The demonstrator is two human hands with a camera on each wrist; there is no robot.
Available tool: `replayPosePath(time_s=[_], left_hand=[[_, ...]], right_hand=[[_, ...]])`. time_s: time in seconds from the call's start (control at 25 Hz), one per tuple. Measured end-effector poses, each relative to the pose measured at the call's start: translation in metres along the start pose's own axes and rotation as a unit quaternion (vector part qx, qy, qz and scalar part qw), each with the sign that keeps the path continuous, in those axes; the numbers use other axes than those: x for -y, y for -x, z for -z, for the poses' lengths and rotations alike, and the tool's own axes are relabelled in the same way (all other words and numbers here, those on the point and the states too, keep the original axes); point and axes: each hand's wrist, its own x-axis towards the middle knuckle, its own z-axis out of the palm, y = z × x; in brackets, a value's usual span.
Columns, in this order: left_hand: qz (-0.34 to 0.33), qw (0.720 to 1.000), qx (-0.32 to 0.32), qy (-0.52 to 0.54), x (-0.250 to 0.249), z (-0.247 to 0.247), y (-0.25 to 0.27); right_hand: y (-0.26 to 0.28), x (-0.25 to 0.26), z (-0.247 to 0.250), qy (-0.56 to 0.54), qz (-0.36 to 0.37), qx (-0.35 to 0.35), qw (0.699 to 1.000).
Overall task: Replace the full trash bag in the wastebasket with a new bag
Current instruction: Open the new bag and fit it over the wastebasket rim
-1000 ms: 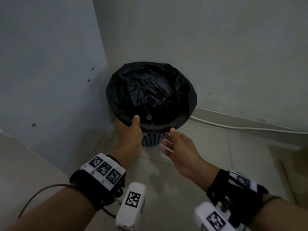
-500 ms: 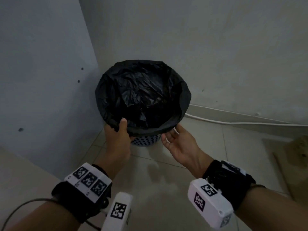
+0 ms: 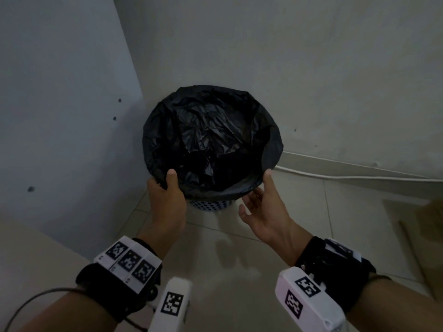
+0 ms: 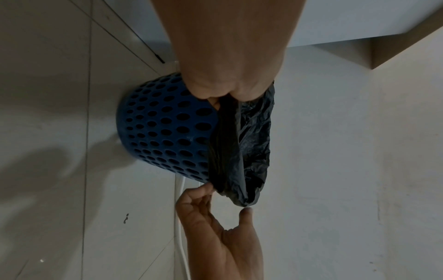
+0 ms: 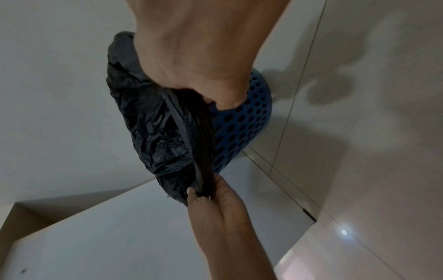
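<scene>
A black trash bag (image 3: 211, 140) lines a blue perforated wastebasket (image 3: 208, 206) that stands on the floor in a wall corner. The bag's edge is folded over the rim. My left hand (image 3: 167, 185) grips that edge at the near left, thumb inside the bag and fingers under the fold. The right wrist view shows this left hand (image 5: 203, 195) pinching the plastic. My right hand (image 3: 263, 195) is at the near right rim with its thumb raised beside the edge. In the left wrist view a right hand (image 4: 228, 199) finger touches the fold, and the thumb stays apart from it.
A white cable (image 3: 359, 178) runs along the base of the right wall behind the basket. A pale panel (image 3: 60, 116) stands close on the left. Something brown and flat (image 3: 426, 224) lies on the tiled floor at the far right.
My right hand has moved from in front of the basket up to the right side of the rim. The left hand has kept its hold on the bag's edge.
</scene>
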Motion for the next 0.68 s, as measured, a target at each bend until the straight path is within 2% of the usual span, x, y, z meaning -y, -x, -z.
replayPosePath(time_s=[0.16,0.32,0.4,0.56,0.68], left_hand=[[-0.003,1.0,0.007,0.025,-0.008,0.002,0.003],[0.119,0.98,0.112,0.114,0.008,-0.015,0.025],[0.162,0.967,0.112,0.161,0.015,-0.024,0.025],[0.129,0.968,0.094,0.192,0.009,-0.025,0.014],[0.068,0.985,0.094,0.127,0.001,-0.018,0.025]], right_hand=[[-0.003,0.009,-0.005,-0.008,0.037,0.011,0.999],[-0.004,0.002,-0.01,0.004,0.063,0.053,0.997],[-0.002,-0.004,-0.011,0.019,0.071,0.071,0.995],[0.002,-0.005,-0.007,0.026,0.071,0.049,0.996],[0.001,-0.008,-0.001,0.047,0.074,0.015,0.996]])
